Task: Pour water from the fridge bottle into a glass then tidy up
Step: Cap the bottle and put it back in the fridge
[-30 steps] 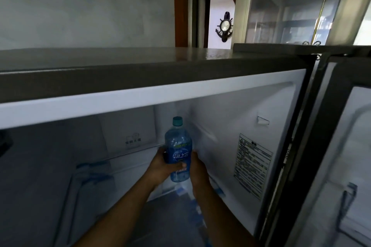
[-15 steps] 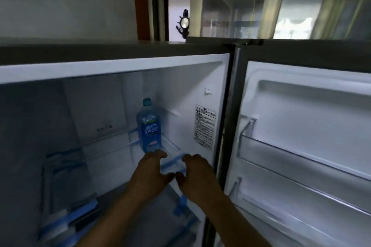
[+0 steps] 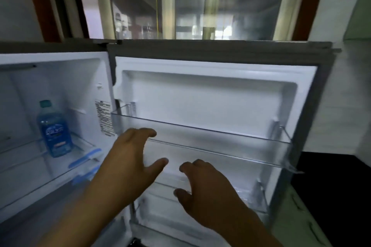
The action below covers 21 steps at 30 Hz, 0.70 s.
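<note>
Both hands have been drawn back from the bottle (image 3: 53, 132) and are held before the open door (image 3: 210, 102). The left hand (image 3: 128, 158) and right hand (image 3: 206, 192) are spread loosely, nothing gripped. The bottle is stood upright on a fridge shelf (image 3: 81, 145), well apart from them.

I have one view only, the wide-angle head camera, facing forward and slightly down. It sits close before the open fridge door (image 3: 200, 102), with the fridge compartment (image 3: 80, 86) at the left edge.
</note>
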Motion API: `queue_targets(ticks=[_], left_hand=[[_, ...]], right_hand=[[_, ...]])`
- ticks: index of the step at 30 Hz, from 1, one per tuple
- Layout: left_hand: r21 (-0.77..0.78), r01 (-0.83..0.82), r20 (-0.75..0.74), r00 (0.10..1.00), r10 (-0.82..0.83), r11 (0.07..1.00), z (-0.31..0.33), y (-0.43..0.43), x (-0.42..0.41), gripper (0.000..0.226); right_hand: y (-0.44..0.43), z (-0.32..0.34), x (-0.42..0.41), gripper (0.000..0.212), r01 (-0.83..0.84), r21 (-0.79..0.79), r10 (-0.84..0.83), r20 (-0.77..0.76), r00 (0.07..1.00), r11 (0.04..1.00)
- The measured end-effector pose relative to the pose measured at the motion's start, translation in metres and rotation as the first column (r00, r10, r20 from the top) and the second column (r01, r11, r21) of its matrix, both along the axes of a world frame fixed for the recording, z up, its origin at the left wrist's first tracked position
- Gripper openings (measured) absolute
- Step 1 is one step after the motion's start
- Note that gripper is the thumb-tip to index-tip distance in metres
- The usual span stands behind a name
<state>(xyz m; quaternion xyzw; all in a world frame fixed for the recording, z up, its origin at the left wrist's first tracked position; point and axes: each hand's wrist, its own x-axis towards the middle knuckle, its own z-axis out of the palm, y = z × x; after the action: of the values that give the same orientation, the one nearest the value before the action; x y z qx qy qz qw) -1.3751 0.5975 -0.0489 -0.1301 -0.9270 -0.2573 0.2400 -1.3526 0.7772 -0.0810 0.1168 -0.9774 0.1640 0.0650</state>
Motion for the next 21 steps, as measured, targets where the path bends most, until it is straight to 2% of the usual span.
queue_targets(ticks=[3,9,12,15,17,19,21], left_hand=[[-0.035,0.031,-0.033,0.999,-0.032,0.999,0.012,0.066,0.015,0.068],[-0.1,0.034,-0.165,0.985,-0.05,0.994,0.033,0.179,0.026,0.069],[-0.116,0.099,-0.06,0.993,-0.106,0.988,0.038,0.209,0.032,0.06],[-0.149,0.115,-0.057,0.991,-0.124,0.982,0.036,0.219,0.035,0.048],[-0.14,0.105,-0.065,0.991,-0.115,0.985,0.034,0.217,0.036,0.042],[-0.131,0.091,-0.068,0.993,-0.101,0.987,0.033,0.214,0.04,0.037],[-0.132,0.081,-0.074,0.993,-0.091,0.988,0.031,0.208,0.046,0.035]], right_hand=[[0.062,0.006,0.022,0.046,-0.01,0.002,0.01,-0.037,0.999,1.0],[0.168,0.029,0.056,0.054,-0.084,-0.095,0.073,-0.114,0.991,0.992],[0.203,0.039,0.06,0.045,-0.085,-0.15,0.055,-0.193,0.98,0.985],[0.232,0.048,0.058,0.021,-0.084,-0.183,0.031,-0.273,0.961,0.979],[0.246,0.048,0.05,0.019,-0.08,-0.232,-0.003,-0.337,0.942,0.97],[0.254,0.043,0.039,0.027,-0.077,-0.303,-0.055,-0.405,0.913,0.95],[0.254,0.035,0.028,0.053,-0.085,-0.372,-0.11,-0.474,0.874,0.924]])
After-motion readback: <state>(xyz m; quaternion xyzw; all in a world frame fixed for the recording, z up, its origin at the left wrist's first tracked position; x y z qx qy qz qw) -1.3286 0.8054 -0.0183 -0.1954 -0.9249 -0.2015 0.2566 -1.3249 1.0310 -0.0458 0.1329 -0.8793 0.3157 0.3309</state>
